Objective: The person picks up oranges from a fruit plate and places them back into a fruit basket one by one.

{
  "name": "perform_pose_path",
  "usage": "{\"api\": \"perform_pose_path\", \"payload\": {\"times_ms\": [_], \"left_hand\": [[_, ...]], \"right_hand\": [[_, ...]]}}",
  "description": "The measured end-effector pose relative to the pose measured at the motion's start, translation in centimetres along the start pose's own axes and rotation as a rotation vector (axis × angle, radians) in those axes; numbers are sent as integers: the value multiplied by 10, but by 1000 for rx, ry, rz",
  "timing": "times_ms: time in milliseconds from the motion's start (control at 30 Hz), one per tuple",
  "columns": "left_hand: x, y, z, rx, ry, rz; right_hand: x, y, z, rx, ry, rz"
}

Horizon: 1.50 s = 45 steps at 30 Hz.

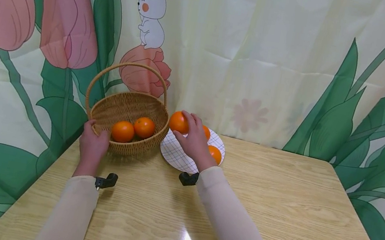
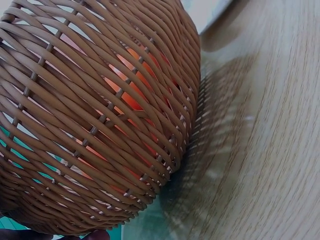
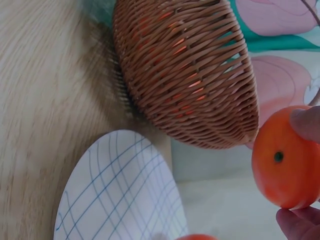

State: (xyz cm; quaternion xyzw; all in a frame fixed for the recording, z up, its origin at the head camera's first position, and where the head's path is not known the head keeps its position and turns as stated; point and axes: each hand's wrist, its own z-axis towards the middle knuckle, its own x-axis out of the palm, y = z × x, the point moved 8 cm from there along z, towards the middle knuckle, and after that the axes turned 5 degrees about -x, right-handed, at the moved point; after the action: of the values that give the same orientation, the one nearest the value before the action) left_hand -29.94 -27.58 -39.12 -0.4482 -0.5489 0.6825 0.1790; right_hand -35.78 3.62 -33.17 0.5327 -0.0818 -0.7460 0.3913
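We noted left hand [image 1: 93, 146] gripping basket [image 1: 123, 108], right hand [image 1: 195, 141] holding orange [image 1: 178, 122]; wood-grain worktop [image 1: 296, 209], curtain [image 1: 263, 64] at twelve o'clock; plate [image 1: 177, 154] was partly hidden.

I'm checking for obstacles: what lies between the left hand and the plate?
The wicker basket, with two orange fruits in it, lies between the left hand and the plate, as the head view shows.
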Motion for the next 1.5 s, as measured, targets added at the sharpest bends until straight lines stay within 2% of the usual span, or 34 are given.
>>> {"api": "perform_pose_path", "payload": {"times_ms": [233, 467, 933, 1500], "left_hand": [[0, 1, -1, -30, 30, 0], [-1, 2, 0, -19, 24, 15], [1, 0, 2, -39, 34, 32], [4, -1, 0, -44, 45, 40]], "right_hand": [[-1, 9, 2, -15, -1, 20], [1, 16, 4, -19, -2, 37], [7, 35, 14, -70, 1, 31], [18, 52, 19, -102, 57, 69]]}}
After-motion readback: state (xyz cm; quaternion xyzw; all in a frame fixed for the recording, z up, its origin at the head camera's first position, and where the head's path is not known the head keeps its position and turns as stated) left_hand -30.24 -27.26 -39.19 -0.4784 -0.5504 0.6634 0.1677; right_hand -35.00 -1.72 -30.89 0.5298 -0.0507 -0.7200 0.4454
